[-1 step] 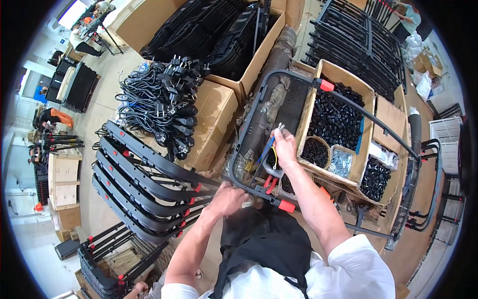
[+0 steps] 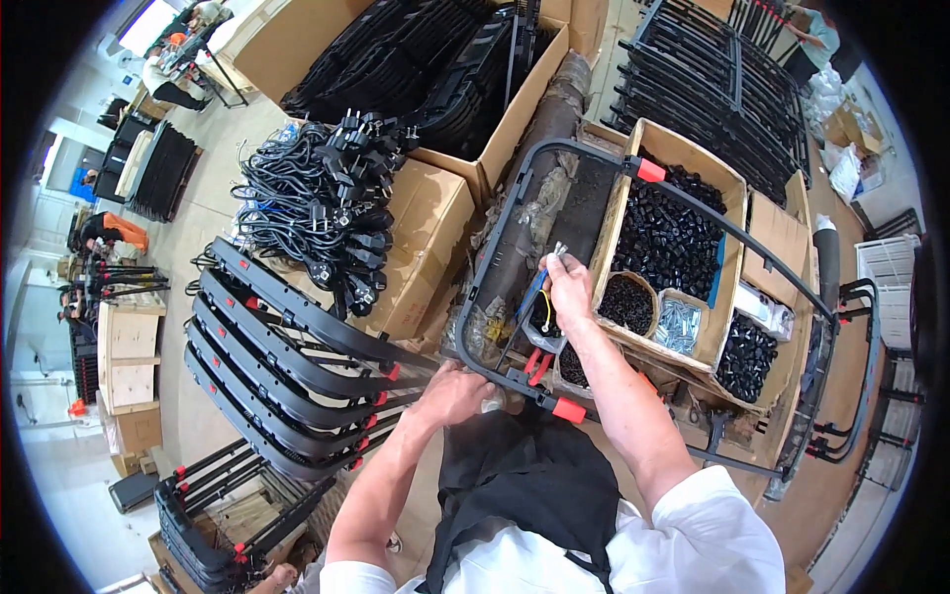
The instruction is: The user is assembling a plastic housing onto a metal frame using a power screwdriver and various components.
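Observation:
A large black tubular frame [image 2: 487, 252] with red sleeves lies across the workbench in front of me. My right hand [image 2: 568, 289] is closed inside its left end, pinching a small bunch of wires [image 2: 559, 249] whose pale ends stick up past the fingers. Blue and yellow strands hang below that grip, above a small tub of dark parts. At the frame's near left corner, my left hand [image 2: 455, 396] is curled shut against the tube; what lies in its fingers is mostly hidden. Red-handled pliers [image 2: 538, 366] rest between the two hands.
Right of my right hand, cardboard trays hold black knobs [image 2: 668, 233] and silver screws [image 2: 679, 325]. Curved black frames [image 2: 287, 366] are stacked at the left. Behind them, plugged black cords [image 2: 317, 198] pile on a carton [image 2: 427, 218]. A big box [image 2: 495, 148] holds black panels.

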Tool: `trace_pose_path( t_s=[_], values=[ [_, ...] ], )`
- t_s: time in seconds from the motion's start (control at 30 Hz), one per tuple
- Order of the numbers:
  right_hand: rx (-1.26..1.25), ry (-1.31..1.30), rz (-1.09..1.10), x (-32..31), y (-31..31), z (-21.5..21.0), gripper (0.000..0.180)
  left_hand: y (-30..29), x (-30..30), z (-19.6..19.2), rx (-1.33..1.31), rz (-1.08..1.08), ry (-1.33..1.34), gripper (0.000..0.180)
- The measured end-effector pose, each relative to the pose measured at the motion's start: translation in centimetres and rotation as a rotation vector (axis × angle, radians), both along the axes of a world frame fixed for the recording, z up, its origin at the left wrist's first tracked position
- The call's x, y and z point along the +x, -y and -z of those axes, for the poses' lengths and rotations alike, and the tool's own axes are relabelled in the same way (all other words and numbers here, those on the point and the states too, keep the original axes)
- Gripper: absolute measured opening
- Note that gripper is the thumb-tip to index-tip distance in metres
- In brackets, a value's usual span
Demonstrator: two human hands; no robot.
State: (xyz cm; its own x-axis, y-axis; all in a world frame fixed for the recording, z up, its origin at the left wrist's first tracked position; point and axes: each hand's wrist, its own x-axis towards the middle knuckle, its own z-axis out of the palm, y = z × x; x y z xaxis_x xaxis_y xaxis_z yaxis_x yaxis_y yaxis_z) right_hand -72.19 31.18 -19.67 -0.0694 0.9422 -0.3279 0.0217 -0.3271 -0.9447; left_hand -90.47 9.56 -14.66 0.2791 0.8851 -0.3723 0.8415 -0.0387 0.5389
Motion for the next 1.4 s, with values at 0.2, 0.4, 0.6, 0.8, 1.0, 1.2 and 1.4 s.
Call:
trace_pose_path(
  t_s=[0.2, 0.4, 0.6, 0.8, 1.0, 1.2, 1.4],
  values=[
    [0.469, 0.487, -0.073, 4.0, 3.4, -2.9, 0.035, 0.9, -0.3, -0.2, -0.16, -0.129, 0.051, 0.035],
    [-0.134, 0.554, -0.796, 2.1, 8.2, -5.1, 0.062, 0.9, 0.9, 0.1, -0.227, -0.271, 0.145, 0.031],
    [0.034, 0.516, -0.622, -1.1, 9.4, -2.1, 0.047, 2.3, 0.7, 1.6, 0.205, -0.06, -0.042, 0.029],
    [0.094, 0.533, -0.378, -1.2, 9.5, -1.7, 0.042, 3.8, -0.6, 4.2, -0.44, -0.329, 0.357, 0.043],
    [0.217, 0.59, -0.308, -2.3, 8.3, -0.9, 0.041, 4.5, 0.1, 6.2, -0.695, -0.615, 0.674, 0.046],
    [0.07, 0.561, -0.425, -2.7, 6.4, -0.6, 0.039, 4.5, 2.8, 5.0, -0.673, -0.797, 1.376, 0.031],
    [0.035, 0.505, -0.535, -3.8, 5.9, -1.7, 0.036, 4.8, 4.0, 5.5, -0.514, -0.777, 1.497, 0.039]
  ],
)
